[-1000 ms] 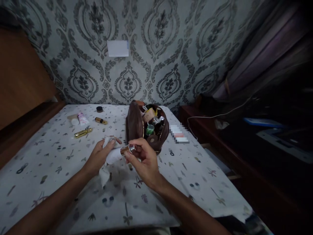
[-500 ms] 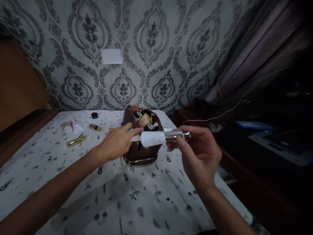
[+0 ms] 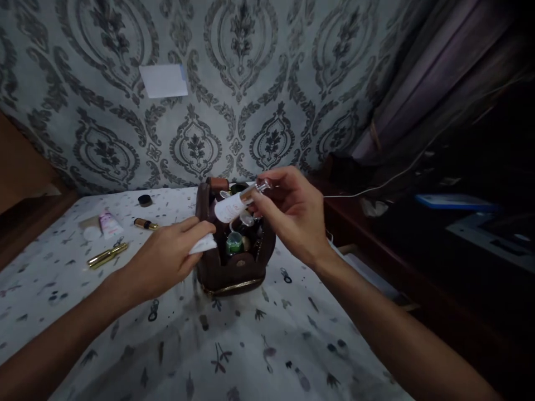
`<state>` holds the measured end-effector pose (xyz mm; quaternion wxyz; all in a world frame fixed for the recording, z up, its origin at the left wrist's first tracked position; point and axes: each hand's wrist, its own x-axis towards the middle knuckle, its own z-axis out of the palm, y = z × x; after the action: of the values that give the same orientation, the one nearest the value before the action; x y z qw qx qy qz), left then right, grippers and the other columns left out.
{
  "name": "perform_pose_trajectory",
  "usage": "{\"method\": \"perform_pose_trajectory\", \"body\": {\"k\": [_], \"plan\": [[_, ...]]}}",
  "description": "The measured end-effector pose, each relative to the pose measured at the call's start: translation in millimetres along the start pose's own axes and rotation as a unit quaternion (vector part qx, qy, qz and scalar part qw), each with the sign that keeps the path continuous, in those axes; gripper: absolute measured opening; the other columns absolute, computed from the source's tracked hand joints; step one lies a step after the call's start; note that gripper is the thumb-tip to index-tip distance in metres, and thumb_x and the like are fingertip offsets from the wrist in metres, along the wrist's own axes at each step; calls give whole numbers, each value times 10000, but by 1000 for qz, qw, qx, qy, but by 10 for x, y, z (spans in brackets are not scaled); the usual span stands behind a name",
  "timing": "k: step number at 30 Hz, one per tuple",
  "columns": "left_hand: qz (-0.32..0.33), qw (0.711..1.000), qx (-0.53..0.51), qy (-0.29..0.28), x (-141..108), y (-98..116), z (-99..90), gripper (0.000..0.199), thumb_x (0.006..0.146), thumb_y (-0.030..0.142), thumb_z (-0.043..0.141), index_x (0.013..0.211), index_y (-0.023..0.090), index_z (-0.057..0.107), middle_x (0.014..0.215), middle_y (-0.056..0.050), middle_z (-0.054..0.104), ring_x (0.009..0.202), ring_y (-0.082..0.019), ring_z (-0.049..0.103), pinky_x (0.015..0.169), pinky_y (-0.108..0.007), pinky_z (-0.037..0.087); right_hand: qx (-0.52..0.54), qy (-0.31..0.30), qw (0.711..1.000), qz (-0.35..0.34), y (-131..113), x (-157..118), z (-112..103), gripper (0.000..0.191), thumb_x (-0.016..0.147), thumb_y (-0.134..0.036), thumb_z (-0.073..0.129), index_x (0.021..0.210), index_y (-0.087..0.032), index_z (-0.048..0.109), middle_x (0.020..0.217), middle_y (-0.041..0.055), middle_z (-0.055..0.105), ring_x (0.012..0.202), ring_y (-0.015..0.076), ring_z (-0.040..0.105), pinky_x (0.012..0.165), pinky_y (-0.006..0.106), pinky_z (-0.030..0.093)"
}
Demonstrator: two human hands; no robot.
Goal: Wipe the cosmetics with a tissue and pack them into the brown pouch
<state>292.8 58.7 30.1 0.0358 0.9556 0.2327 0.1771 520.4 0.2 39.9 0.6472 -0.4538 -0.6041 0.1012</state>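
My right hand (image 3: 292,214) pinches a small white bottle (image 3: 229,209) by its shiny metallic neck, holding it tilted above a brown cosmetic bag (image 3: 234,277). The bag stands unzipped, with a green-lidded jar (image 3: 234,243) and several other small items inside. At the bag's left side, my left hand (image 3: 171,250) is closed on a folded white tissue (image 3: 204,244); the fingertips are partly hidden behind it.
Left on the patterned tablecloth (image 3: 167,356) lie a gold tube (image 3: 107,255), a black-and-gold tube (image 3: 145,224), a pink-and-white squeeze tube (image 3: 110,224) and a round dark jar (image 3: 145,200). A white cable (image 3: 368,190) runs at the right.
My right hand has carried the bottle forward and left, from in front of the bag to over its opening. My left hand has come away from the bottle with the tissue.
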Motion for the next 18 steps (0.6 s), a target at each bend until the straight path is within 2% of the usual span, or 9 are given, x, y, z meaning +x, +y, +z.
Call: {"method": "perform_pose_trajectory", "body": {"k": [6, 9, 13, 18], "plan": [[11, 999, -29, 39, -63, -84, 80, 393, 916, 177, 410, 1266, 261, 568, 948, -47, 622, 718, -178, 606, 601, -252, 426, -69, -75, 995, -6, 84, 80, -27, 134, 839, -278, 687, 908, -193, 609, 812, -8, 637, 731, 128, 597, 661, 257, 486], [9, 998, -43, 53, -100, -96, 119, 402, 931, 183, 422, 1300, 283, 546, 956, -44, 607, 766, -184, 613, 639, -263, 452, -78, -107, 991, -8, 148, 131, -19, 117, 835, -263, 683, 905, -202, 611, 781, -20, 621, 689, 119, 569, 655, 264, 479], [-26, 997, -44, 57, -145, -85, 137, 447, 909, 175, 430, 1320, 315, 535, 1035, -49, 607, 914, -213, 622, 755, -291, 490, -86, -156, 984, -17, 216, 199, 17, 92, 818, -240, 671, 879, -214, 607, 734, -28, 591, 711, 132, 565, 667, 271, 485], [-18, 997, -52, 46, -141, -73, 114, 491, 868, 135, 431, 1311, 323, 530, 989, -32, 602, 864, -203, 622, 717, -262, 487, -90, -195, 976, -23, 220, 270, 51, 70, 805, -182, 654, 857, -211, 617, 753, -25, 587, 773, 141, 583, 719, 279, 488]]}}
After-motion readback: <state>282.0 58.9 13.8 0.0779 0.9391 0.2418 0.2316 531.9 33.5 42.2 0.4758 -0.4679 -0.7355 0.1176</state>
